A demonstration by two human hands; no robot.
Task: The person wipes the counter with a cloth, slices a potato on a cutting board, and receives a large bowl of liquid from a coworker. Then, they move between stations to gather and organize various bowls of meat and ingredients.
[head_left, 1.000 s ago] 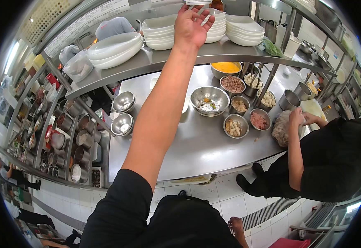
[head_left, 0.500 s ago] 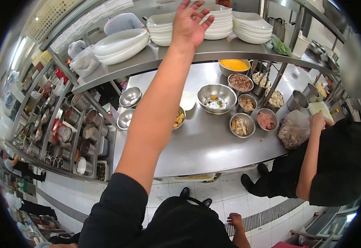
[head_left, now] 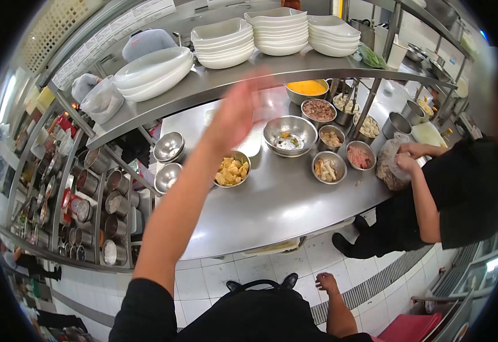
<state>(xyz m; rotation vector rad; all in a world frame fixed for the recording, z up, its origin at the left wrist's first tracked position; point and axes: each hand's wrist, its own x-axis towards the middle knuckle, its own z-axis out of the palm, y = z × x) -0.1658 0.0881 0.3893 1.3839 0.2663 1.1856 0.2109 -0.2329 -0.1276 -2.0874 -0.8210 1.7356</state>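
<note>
My left hand point(head_left: 238, 114) is smeared by motion in front of the shelf's edge, so its fingers do not show clearly. Below it on the counter stands a bowl of yellow chunks point(head_left: 232, 170), beside a white dish point(head_left: 251, 143) partly hidden by my hand. To the right is a steel mixing bowl point(head_left: 290, 137) with a little dark and green seasoning in it. My right hand point(head_left: 326, 282) hangs low over the floor by my side, fingers loosely curled and apart, holding nothing.
Stacked white dishes point(head_left: 222, 43) line the steel shelf point(head_left: 163, 91). Several bowls of ingredients, including pink meat point(head_left: 360, 155), stand on the counter point(head_left: 271, 205). At the right, a co-worker point(head_left: 460, 194) handles a plastic bag point(head_left: 390, 165). Racks of steel pots point(head_left: 115, 202) stand left.
My left hand has come down from the stacked dishes to over the counter. The co-worker now has both hands at the plastic bag. My view has shifted slightly.
</note>
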